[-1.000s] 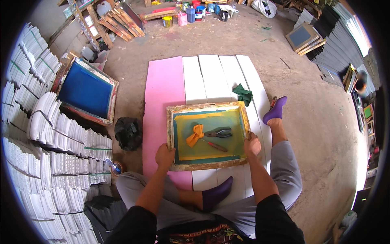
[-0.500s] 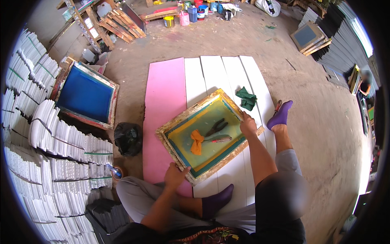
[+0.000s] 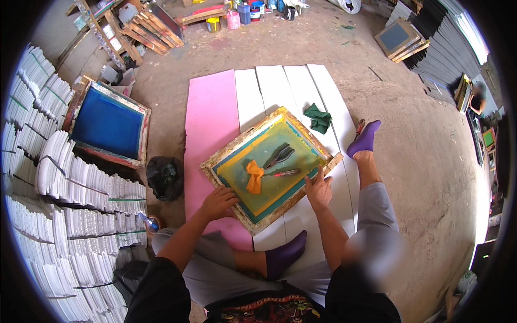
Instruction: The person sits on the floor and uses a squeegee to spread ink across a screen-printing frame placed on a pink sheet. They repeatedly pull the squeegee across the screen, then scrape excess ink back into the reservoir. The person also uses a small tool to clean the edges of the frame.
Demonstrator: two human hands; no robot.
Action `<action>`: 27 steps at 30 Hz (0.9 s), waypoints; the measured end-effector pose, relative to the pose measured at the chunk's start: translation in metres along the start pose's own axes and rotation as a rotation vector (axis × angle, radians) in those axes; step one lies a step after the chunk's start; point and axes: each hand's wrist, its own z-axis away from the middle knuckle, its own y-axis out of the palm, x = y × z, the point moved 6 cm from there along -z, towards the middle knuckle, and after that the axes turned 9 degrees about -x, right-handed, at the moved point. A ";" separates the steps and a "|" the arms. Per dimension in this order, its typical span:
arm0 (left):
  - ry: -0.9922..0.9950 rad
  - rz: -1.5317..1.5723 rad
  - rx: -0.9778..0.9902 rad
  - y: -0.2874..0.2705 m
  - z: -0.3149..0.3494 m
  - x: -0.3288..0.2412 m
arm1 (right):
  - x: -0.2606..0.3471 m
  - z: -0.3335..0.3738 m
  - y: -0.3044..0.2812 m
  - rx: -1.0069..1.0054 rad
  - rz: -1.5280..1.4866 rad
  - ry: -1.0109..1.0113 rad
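Observation:
A screen-printing frame (image 3: 291,209) with a worn wooden rim and yellow-green mesh lies tilted across pink and white boards. On its mesh rest dark-handled pliers (image 3: 281,155), a screwdriver (image 3: 286,173) with a reddish handle and an orange cloth (image 3: 254,176). My left hand (image 3: 219,203) lies at the rim's near-left side, fingers stretched over the wood. Beside the near-right rim is my right hand (image 3: 319,190), open with its fingers apart and fingertips at the edge. A crumpled green cloth (image 3: 318,118) sits on the white boards beyond the frame.
A blue-meshed screen (image 3: 110,125) leans at left near tall stacks of white sheets (image 3: 81,183). A black plastic bag (image 3: 165,177) is beside the pink board (image 3: 210,118). Paint containers (image 3: 245,15) stand at the back. My foot in a purple sock (image 3: 366,139) rests at right, beside a red-handled tool (image 3: 360,127).
My right hand has moved from the frame's right corner toward me, along the near-right rim, and its grip has loosened. My left hand has shifted slightly up the near-left rim.

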 end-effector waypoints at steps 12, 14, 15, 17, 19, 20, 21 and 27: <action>-0.038 -0.082 -0.195 0.014 -0.035 -0.047 | -0.005 -0.086 0.037 -0.062 -0.136 -0.248; -0.090 -0.077 -0.268 0.014 -0.047 -0.065 | -0.001 -0.107 0.043 -0.069 -0.121 -0.279; -0.129 -0.060 -0.267 0.018 -0.050 -0.072 | 0.001 -0.117 0.046 -0.058 -0.115 -0.293; -0.216 -0.027 -0.259 0.026 -0.052 -0.085 | 0.016 -0.131 0.050 -0.024 -0.105 -0.322; -0.270 -0.011 -0.301 0.030 -0.058 -0.098 | 0.034 -0.141 0.052 -0.021 -0.099 -0.367; -0.298 -0.006 -0.310 0.033 -0.062 -0.105 | 0.042 -0.145 0.055 -0.027 -0.101 -0.389; -0.326 -0.001 -0.318 0.038 -0.066 -0.111 | 0.049 -0.147 0.057 -0.034 -0.103 -0.412; -0.424 0.119 -0.247 0.057 -0.069 -0.112 | 0.075 -0.147 0.062 -0.108 0.072 -0.469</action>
